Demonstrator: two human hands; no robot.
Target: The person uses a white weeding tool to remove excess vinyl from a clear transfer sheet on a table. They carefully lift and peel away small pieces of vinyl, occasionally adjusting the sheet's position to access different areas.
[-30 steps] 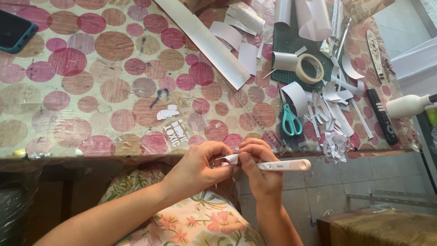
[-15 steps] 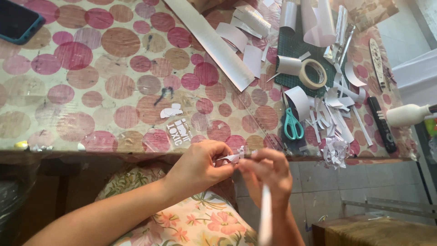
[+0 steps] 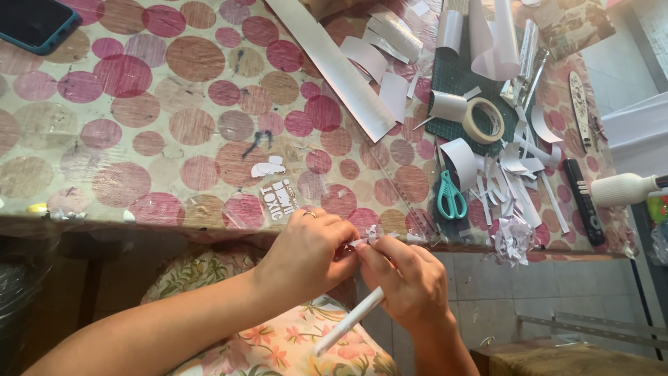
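White paper scrap (image 3: 367,235) sits pinched between my two hands just below the near edge of the desk (image 3: 139,174), over my lap. My left hand (image 3: 306,254) closes its grip on the scrap from the left, thumb and fingertips pressed to it, a ring on one finger. My right hand (image 3: 410,278) meets it from the right, fingertips on the same scrap, and its grip is also closed around a white pen-like tool (image 3: 348,322) that slants down and left out of the palm. On the desk, covered in a cloth of pink and brown dots, small white cut-outs (image 3: 275,188) lie just beyond my left hand. Teal scissors (image 3: 450,198) rest to the right, beside a heap of white paper strips (image 3: 511,177). Farther back lie a tape roll (image 3: 483,120) on a dark green mat (image 3: 456,83) and a long white strip (image 3: 334,66) set diagonally. A phone (image 3: 31,22) lies at the far left corner.
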